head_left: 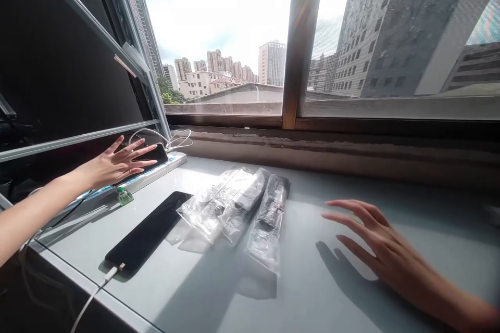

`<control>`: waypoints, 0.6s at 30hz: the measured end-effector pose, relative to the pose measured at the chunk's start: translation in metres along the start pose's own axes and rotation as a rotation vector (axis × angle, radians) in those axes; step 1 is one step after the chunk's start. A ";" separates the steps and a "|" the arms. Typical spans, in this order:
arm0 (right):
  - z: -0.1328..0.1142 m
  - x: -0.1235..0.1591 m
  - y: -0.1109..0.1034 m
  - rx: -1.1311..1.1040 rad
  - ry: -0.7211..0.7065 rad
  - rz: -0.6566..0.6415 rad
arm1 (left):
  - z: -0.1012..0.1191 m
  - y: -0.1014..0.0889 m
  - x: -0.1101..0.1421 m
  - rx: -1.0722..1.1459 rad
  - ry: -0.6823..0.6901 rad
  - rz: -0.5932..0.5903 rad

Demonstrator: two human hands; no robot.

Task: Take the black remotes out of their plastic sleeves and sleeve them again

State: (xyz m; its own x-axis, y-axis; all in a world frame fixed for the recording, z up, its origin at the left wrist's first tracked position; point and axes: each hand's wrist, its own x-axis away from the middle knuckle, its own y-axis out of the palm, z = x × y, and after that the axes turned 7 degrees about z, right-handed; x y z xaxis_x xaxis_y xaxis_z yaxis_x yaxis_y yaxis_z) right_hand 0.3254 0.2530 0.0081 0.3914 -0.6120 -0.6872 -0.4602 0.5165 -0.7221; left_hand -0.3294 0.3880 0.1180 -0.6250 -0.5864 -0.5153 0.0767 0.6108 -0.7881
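My left hand is spread wide with nothing in it, at the left above a power strip and in front of a dark phone-like device. Over the right side of the table hovers my right hand, its fingers loosely apart and holding nothing. Between the hands lie several clear plastic packets side by side, their contents dark and hard to make out. One packet lies a little apart on the right, closest to my right hand. A black phone rests left of the packets.
A white cable is plugged into the black phone and hangs over the table's front edge. A small green object sits near the power strip. Metal framing borders the left. Behind the pale table is a window.
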 end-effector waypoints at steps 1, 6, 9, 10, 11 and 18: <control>0.000 0.000 -0.001 0.005 -0.004 0.002 | 0.000 0.002 -0.001 -0.023 0.007 -0.004; -0.002 0.000 -0.005 0.038 -0.014 -0.023 | 0.010 0.000 -0.007 -0.156 0.085 -0.061; -0.004 -0.001 -0.007 0.053 -0.023 -0.029 | 0.013 0.000 -0.008 -0.206 0.103 -0.068; -0.004 -0.001 -0.008 0.056 -0.023 -0.032 | 0.014 0.001 -0.008 -0.210 0.096 -0.060; -0.005 -0.001 -0.009 0.057 -0.023 -0.035 | 0.014 0.002 -0.008 -0.209 0.086 -0.056; -0.007 -0.002 -0.009 0.073 -0.042 -0.018 | 0.024 -0.002 -0.009 -0.188 0.020 -0.109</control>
State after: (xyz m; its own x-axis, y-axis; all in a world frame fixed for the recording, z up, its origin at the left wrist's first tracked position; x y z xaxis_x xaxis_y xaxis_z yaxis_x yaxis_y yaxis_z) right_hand 0.3232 0.2456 0.0168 0.4326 -0.5965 -0.6761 -0.3943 0.5491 -0.7368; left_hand -0.3055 0.3791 0.1162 -0.6370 -0.6450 -0.4222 -0.1374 0.6339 -0.7611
